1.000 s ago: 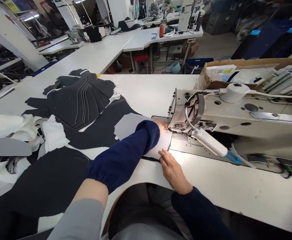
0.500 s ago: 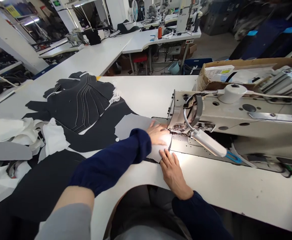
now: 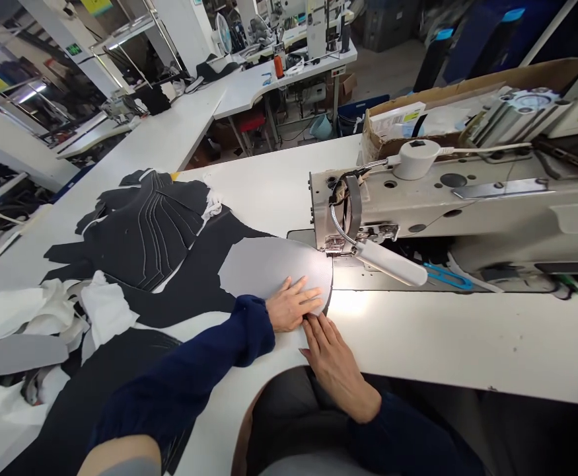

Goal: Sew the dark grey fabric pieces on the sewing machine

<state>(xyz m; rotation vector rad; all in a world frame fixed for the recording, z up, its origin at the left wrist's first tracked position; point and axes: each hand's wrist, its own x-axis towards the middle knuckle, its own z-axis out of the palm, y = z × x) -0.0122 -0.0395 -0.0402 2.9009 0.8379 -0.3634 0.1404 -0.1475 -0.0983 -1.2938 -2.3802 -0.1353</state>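
Note:
My left hand [image 3: 294,304] lies flat with fingers spread on a light grey fabric piece [image 3: 263,264]. This piece rests over a larger black fabric piece [image 3: 194,291], and its right end reaches the needle area of a sewing machine [image 3: 417,192]. At the near right edge of the fabric is my right hand [image 3: 335,363], its fingers stretched out and their tips touching that edge, close to the left fingertips. The machine's lamp [image 3: 390,262] lights the spot by the presser foot.
A stack of black cut pieces [image 3: 144,225] is on the table to the left, with white fabric scraps [image 3: 105,311] nearer me. Blue thread snips [image 3: 450,276] lie below the machine arm. Behind the machine stands a cardboard box [image 3: 375,142] with things in it.
My left hand has moved from beside the needle toward me, uncovering more of the grey piece. My right hand stays at the near edge. The view has shifted and tilted.

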